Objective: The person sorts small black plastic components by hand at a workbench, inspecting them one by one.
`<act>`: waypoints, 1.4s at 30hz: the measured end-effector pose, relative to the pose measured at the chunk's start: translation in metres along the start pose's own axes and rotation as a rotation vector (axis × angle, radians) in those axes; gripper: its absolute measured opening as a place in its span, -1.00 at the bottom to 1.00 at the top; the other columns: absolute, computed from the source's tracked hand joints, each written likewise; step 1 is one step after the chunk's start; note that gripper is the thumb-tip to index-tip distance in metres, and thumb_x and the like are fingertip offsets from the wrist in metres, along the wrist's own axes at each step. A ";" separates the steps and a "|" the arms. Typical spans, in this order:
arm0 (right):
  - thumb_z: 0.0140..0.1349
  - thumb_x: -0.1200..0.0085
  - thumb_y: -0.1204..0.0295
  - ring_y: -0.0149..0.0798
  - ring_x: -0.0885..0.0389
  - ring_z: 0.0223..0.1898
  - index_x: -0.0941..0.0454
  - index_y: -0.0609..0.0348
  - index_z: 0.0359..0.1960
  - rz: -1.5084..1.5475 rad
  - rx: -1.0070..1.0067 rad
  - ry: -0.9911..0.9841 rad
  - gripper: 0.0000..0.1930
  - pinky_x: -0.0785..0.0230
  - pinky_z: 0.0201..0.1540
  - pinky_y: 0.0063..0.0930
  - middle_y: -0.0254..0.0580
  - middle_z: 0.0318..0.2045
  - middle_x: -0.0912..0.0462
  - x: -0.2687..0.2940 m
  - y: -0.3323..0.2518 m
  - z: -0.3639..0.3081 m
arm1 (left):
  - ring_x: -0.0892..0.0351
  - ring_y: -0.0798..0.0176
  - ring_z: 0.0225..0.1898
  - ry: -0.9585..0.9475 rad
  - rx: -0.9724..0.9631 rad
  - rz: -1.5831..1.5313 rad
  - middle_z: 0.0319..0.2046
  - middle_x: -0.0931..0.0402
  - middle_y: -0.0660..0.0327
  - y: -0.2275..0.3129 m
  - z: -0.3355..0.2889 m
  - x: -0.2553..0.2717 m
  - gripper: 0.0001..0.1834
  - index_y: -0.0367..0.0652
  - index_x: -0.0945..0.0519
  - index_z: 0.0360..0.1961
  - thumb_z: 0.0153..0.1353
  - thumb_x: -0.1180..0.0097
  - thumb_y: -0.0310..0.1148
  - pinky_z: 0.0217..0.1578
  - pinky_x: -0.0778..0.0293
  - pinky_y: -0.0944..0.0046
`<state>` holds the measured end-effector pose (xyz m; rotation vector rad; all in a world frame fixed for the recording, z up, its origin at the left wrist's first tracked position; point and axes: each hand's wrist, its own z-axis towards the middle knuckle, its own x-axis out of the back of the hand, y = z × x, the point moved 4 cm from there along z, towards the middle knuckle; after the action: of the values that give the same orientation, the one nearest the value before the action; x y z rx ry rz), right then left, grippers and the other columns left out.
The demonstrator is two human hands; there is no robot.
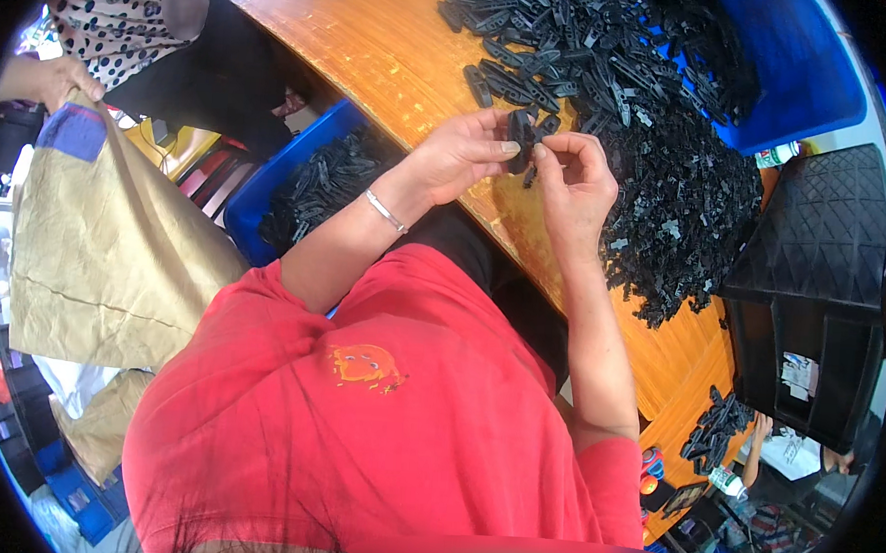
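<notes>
Above the table's near edge, both my hands meet around black plastic pieces. My left hand (pixel 456 159) has its thumb and fingers closed on a long black plastic part (pixel 518 143). Right beside it, my right hand (pixel 580 182) pinches a small black piece whose shape is mostly hidden by the fingertips. Just beyond the hands lies a heap of long black plastic parts (pixel 545 57). A pile of much smaller black pieces (pixel 682 214) spreads to the right of my right hand.
The wooden table (pixel 341 31) runs diagonally. A blue bin (pixel 813 101) stands at the far right, near a black crate (pixel 811 236). Left of me, another blue bin (pixel 246 211) holds black parts. At left, another person's hand (pixel 57 81) grips a tan sack (pixel 114 249).
</notes>
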<state>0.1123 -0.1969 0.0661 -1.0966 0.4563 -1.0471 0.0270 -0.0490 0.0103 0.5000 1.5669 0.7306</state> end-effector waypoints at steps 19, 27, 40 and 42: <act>0.25 -0.37 0.65 -0.43 -0.60 -0.40 -0.66 0.28 -0.28 -0.029 -0.047 -0.110 -0.89 -0.49 -0.31 -0.52 -0.26 -0.32 -0.61 -0.013 0.009 -0.018 | -0.72 0.33 -0.03 0.146 -0.060 0.221 0.01 -0.68 0.24 0.005 -0.019 -0.002 -0.47 -0.21 -0.51 0.33 0.38 -0.37 -0.47 -0.01 -0.68 0.28; 0.15 -0.50 0.65 -0.56 -0.39 -0.46 -0.48 0.16 -0.39 -0.090 -0.267 -0.247 -0.67 -0.32 -0.37 -0.57 -0.48 -0.50 -0.50 -0.020 0.030 -0.030 | -0.65 0.42 0.00 0.164 -0.143 0.589 -0.05 -0.66 0.26 -0.003 -0.023 -0.011 -0.62 -0.32 -0.55 0.21 0.40 -0.20 -0.68 0.06 -0.59 0.33; 0.27 -0.44 0.56 -0.56 -0.49 -0.41 -0.60 0.23 -0.32 0.148 -0.411 -0.362 -0.82 -0.38 -0.32 -0.57 -0.41 -0.42 -0.64 -0.032 0.032 -0.037 | -0.60 0.43 -0.25 0.296 0.097 0.327 -0.19 -0.56 0.38 0.006 -0.042 0.013 -0.53 -0.12 -0.52 0.34 0.45 -0.27 -0.42 -0.20 -0.55 0.39; 0.32 -0.42 0.51 -0.56 -0.53 -0.40 -0.66 0.27 -0.25 0.133 -0.385 -0.373 -0.85 -0.42 -0.30 -0.59 -0.40 -0.40 -0.67 -0.027 0.021 -0.036 | -0.72 0.21 -0.07 0.280 0.072 0.141 -0.02 -0.65 0.20 0.011 -0.050 0.027 -0.51 -0.03 -0.46 0.40 0.50 -0.23 -0.39 -0.02 -0.65 0.18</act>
<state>0.0825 -0.1901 0.0272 -1.5460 0.4307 -0.6288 -0.0268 -0.0305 -0.0001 0.5848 1.8370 0.8832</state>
